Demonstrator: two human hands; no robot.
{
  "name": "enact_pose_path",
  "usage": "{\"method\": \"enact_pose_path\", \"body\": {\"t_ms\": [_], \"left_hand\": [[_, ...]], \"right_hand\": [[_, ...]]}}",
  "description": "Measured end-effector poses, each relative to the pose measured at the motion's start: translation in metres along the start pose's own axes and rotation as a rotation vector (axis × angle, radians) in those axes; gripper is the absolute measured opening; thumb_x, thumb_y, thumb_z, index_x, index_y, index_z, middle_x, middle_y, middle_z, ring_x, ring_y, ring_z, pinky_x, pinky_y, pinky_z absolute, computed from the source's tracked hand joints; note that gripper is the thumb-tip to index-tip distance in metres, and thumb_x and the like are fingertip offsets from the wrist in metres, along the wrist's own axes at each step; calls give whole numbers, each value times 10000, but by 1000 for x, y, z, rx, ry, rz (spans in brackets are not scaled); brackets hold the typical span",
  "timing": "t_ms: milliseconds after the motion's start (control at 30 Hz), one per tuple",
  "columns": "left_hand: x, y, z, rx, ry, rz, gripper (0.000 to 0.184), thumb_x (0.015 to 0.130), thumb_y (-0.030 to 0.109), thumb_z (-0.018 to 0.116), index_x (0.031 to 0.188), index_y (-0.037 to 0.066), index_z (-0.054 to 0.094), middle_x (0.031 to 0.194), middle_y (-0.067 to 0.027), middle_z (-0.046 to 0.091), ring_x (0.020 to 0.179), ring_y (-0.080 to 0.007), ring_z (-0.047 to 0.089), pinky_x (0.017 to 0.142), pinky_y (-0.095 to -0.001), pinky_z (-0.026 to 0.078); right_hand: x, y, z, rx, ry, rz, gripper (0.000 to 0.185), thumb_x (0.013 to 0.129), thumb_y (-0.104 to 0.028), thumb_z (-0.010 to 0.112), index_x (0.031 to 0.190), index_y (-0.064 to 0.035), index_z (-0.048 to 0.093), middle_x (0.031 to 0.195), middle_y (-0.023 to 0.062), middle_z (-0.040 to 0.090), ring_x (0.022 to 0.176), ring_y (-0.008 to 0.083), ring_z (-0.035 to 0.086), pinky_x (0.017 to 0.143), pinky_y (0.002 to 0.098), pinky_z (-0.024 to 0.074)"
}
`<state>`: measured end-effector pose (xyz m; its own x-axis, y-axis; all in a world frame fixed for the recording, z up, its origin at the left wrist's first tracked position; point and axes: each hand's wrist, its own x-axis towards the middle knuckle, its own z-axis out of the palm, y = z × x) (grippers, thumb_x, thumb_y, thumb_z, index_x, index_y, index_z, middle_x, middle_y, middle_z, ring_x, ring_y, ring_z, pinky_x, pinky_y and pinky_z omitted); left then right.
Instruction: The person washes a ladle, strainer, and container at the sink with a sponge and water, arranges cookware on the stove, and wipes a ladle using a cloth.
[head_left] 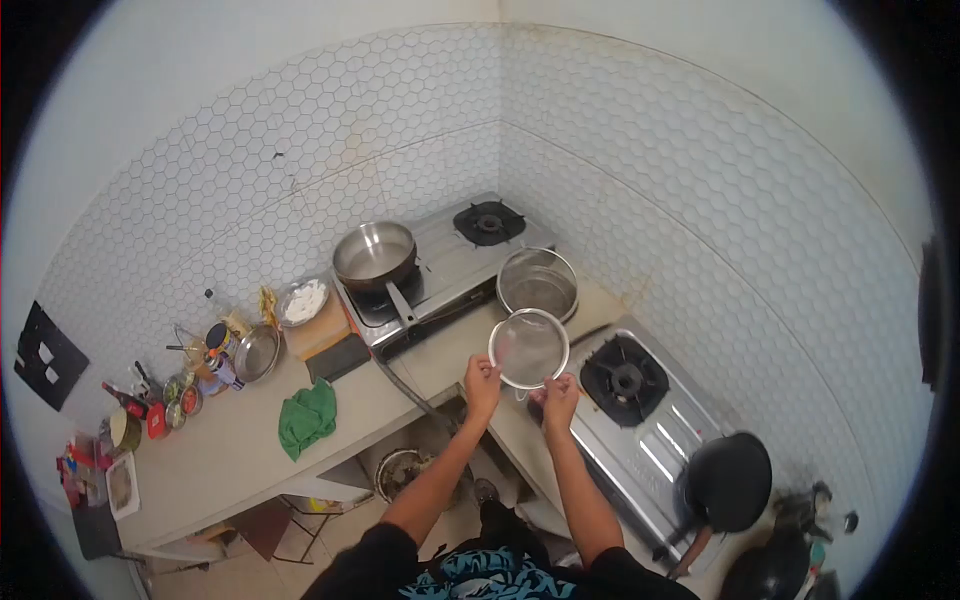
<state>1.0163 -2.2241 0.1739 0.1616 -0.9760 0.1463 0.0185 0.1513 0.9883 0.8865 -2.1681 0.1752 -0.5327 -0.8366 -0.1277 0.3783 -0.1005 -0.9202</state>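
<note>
A round fine-mesh sieve [530, 349] with a shiny metal rim is held up in front of me, over the counter corner. My left hand [483, 385] grips its rim at the lower left, and my right hand [560, 398] pinches the rim at the lower right. Just behind the sieve stands a steel pot [538, 284], partly covered by it. The burner [626, 377] of the right stove is close to my right hand.
A steel frying pan [374, 256] sits on the far stove [450, 262]. Left of it are a bowl of white powder [303, 301], a green cloth [307, 418] and several jars. A black pan [732, 482] rests at the right stove's near end. Below the counter is a bucket-like container [400, 472].
</note>
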Motion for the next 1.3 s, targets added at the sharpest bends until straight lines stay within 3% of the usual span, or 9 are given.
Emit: {"method": "enact_pose_path", "body": {"t_ms": [233,300,333,500,733,867,1000,1133,1300], "left_hand": [[143,-48,91,137,-16,72,374,728,-78,606,1072,6,486,912,-112,572,708,-174,607,536,-292,513],[165,-62,107,334,-38,163,457,693,-61,613,1126,-9,479,954,-159,581,782,-254,619,663,-363,532],[173,-70,112,449,-65,118,500,730,3,627,1202,-14,462,1057,-215,577,958,-327,596,844,-395,489],[179,-61,114,479,-188,-20,524,790,102,633,1265,-8,441,1179,-241,542,1126,-333,528,964,-378,416],[125,-26,3,34,-477,-209,452,899,201,568,1284,4,435,1284,-164,493,1176,-230,488,993,-334,382],[61,-7,-137,389,-792,-428,488,892,303,565,1253,-9,466,1233,-172,540,1198,-246,472,1014,-325,357],[-2,-37,-276,508,-265,-633,485,868,299,581,1228,-13,489,1229,-218,524,1182,-317,480,984,-377,385],[-41,-81,-391,766,458,-240,491,857,232,582,1260,-18,456,1240,-252,496,1186,-373,454,1029,-409,339],[-35,-25,-449,1251,666,-190,624,829,274,614,1371,93,365,1417,-229,290,1314,-436,237,1067,-555,185]], "right_hand": [[193,45,15,-348,118,-149,370,810,9,597,1130,-57,423,663,42,543,493,129,540,402,260,395],[218,50,21,-376,147,-108,356,788,31,608,1104,-24,454,682,56,561,479,121,520,446,276,454],[230,56,22,-387,157,-126,349,788,30,605,1098,-20,453,682,57,561,484,130,533,444,281,462],[246,46,25,-436,-56,80,375,813,28,565,1165,12,436,747,84,572,520,158,592,423,300,494],[167,-2,82,-461,-81,-186,371,915,-111,496,1253,21,416,936,103,564,641,141,588,488,260,458],[63,8,146,-85,-335,-283,408,965,-352,407,1189,-18,475,953,89,540,706,131,546,600,258,442],[-28,44,206,-154,-952,-196,380,958,-359,415,1106,-22,511,1019,83,510,714,135,524,633,256,427],[-97,119,280,-347,-1268,-262,365,934,-295,494,1192,-36,509,1133,125,481,917,206,552,801,335,458],[-164,241,364,-776,-1571,-664,511,888,-367,565,1362,-230,428,1450,163,274,1294,409,300,1027,536,298]]}}
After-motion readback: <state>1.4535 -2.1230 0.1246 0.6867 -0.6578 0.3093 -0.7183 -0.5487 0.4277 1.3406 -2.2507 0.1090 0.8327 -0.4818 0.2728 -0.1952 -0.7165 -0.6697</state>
